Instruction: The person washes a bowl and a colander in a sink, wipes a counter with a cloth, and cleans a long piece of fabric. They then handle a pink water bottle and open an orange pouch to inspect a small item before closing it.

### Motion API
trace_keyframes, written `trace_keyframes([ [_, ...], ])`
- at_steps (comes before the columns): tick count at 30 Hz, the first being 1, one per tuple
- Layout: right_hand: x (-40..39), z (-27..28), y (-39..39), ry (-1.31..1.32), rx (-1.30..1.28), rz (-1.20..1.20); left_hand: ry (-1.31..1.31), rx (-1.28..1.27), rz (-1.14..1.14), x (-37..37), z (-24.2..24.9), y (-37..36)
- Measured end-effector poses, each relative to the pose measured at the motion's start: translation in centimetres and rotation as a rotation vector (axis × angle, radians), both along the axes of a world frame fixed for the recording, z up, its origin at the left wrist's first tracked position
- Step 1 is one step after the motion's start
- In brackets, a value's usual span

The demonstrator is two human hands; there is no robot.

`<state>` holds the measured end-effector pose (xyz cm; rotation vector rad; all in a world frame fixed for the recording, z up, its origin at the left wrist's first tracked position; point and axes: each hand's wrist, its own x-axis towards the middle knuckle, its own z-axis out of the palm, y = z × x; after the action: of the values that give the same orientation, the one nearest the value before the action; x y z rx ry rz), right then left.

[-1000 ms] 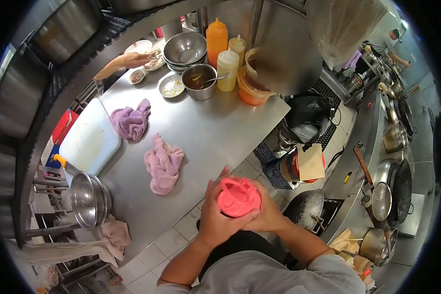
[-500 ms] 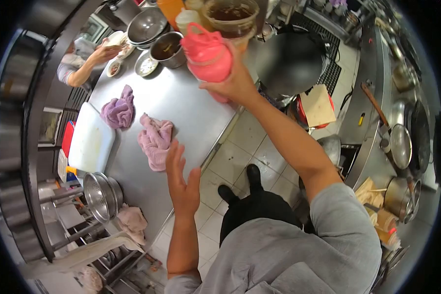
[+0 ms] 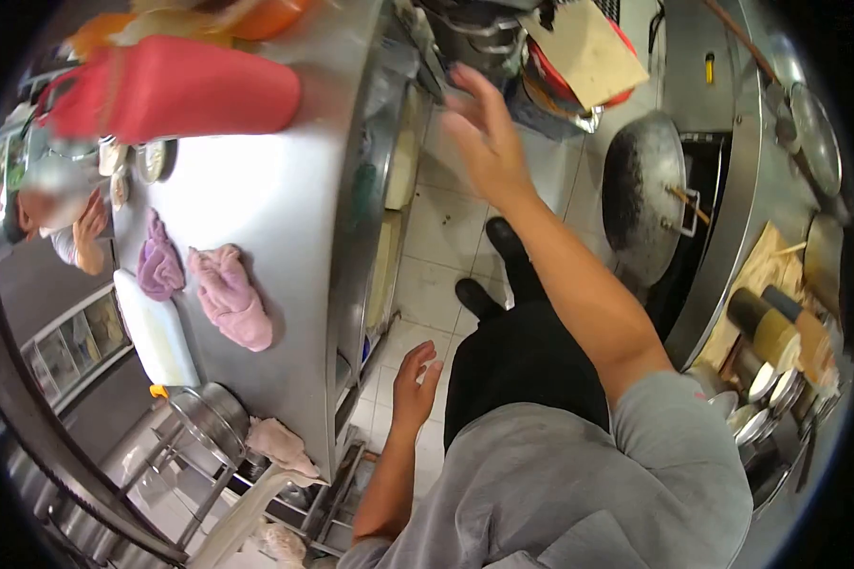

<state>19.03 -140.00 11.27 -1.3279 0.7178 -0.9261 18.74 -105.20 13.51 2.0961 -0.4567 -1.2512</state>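
Observation:
A pink water bottle (image 3: pixel 204 90) stands near the far end of the steel table (image 3: pixel 294 228), with no hand on it. My right hand (image 3: pixel 489 152) is out over the floor beyond the table's edge, empty, its fingers apart and slightly blurred. Low in front of my body, my left hand (image 3: pixel 416 384) hangs beside the table, fingers loosely bent and holding nothing. A pink cloth (image 3: pixel 232 296) and a purple cloth (image 3: pixel 161 261) lie crumpled on the table.
A wok (image 3: pixel 643 194) rests tilted by the stove on the right. Beyond my right hand, a beige board (image 3: pixel 586 52) lies on a red container. Metal colanders (image 3: pixel 211 417) stand at lower left. Another person (image 3: pixel 71 223) is across the table.
My right hand has let go of the pink bottle, which is now on the table, and moved away from it. My left hand has dropped lower. The view has turned right.

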Motion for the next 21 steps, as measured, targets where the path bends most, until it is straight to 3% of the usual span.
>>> trace_keyframes([
  [2,-7.2,-8.4,4.0,0.238,0.197,-0.075,-0.003,0.054,-0.072,0.5,-2.9,0.9],
  [5,-16.3,-15.3,13.0,0.454,0.527,-0.101,0.017,0.189,-0.104,2.7,-6.9,1.6],
  [7,-21.1,-20.5,20.3,0.630,0.503,-0.025,-0.079,0.221,-0.162,4.7,-9.1,1.5],
  [9,-23.2,-20.6,25.1,0.766,0.582,0.151,-0.023,0.271,-0.004,6.9,-12.1,2.5],
  [13,-27.5,-25.0,33.8,0.855,0.631,0.484,-0.023,0.111,0.332,10.6,-14.8,1.1],
  [16,-28.1,-24.9,33.1,0.887,0.765,0.704,-0.073,-0.023,0.567,13.4,-17.1,0.5],
  [21,-31.3,-28.3,31.9,0.868,0.862,0.643,-0.086,-0.150,0.752,15.8,-21.6,-1.0],
])
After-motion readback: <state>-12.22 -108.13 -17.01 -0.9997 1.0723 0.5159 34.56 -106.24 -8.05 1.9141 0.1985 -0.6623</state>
